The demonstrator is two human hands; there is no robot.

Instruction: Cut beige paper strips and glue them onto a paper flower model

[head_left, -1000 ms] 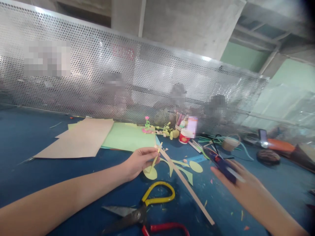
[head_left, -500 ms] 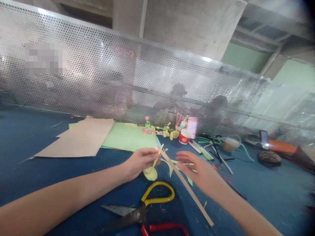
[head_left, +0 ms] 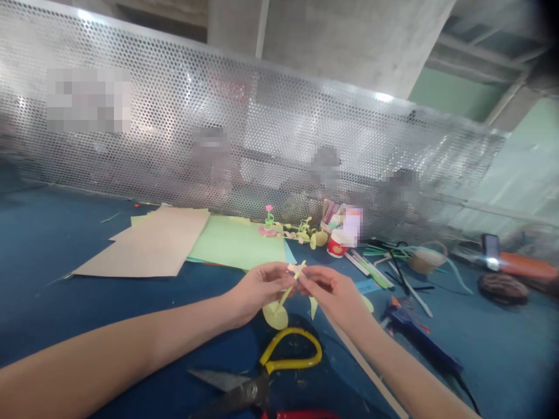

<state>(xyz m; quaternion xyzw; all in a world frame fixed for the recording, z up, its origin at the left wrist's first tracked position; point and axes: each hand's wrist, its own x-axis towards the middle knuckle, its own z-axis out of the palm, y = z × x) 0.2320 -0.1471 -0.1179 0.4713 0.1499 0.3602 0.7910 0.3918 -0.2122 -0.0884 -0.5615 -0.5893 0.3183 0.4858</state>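
At the middle of a blue tabletop, two bare hands meet over a thin yellow stem. Left hand: grip closed, thumb and fingertips nipped on the stem near its upper end. Right hand: grip nearly closed, fingertips drawn together at that same end; whether they pinch or merely touch, I cannot tell. A small pale paper scrap sits between the two sets of fingertips. Stem tilted, lower end over a yellow paper disc; joined or only overlapping, not clear. Just nearer the worker, scissors lie spread, one handle yellow, one red. Tan strip runs partly beneath the right forearm. Right of that arm, a dark blue glue gun on its side, cord trailing. Beyond the hands: tan sheets left, overlapping green paper; then a pink paper flower, a red-and-white cup. Perforated metal screen stands behind.
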